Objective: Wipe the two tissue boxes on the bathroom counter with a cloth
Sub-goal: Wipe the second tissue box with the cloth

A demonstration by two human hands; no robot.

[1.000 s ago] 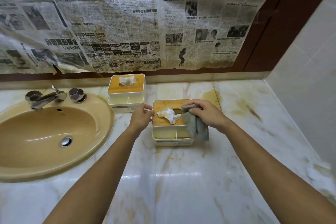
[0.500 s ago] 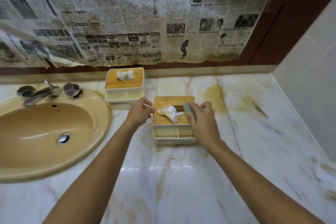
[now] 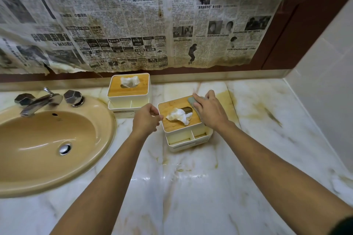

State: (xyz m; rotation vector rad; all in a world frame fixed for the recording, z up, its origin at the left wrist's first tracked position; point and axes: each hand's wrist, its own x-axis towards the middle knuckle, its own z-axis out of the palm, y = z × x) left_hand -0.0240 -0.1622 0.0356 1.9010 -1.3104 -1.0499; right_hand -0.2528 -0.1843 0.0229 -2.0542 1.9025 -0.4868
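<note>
The nearer tissue box [image 3: 172,108], white with a bamboo lid and a crumpled tissue [image 3: 179,116] sticking out of its slot, is sitting just right of the frame's centre on the marble counter [image 3: 191,187], turned slightly askew. The grey cloth [image 3: 192,101] is lying on the lid's far right corner. The right hand [image 3: 209,110] is pressing down on it with bent fingers wrapped over it, so only a small edge of cloth is showing. The left hand [image 3: 147,120] is steadying the box from the left, its fingers curled and the fingertips pinching the lid's left edge. The second tissue box [image 3: 129,91], of the same make, is standing up and to the left of the first, close to the back ledge and apart from both hands. A tan sink [image 3: 47,139] with a chrome faucet [image 3: 38,101] is filling the left of the frame. Stained newspaper [image 3: 133,25] is hanging across the top, and a pale wall [image 3: 324,82] is closing off the right.
</note>
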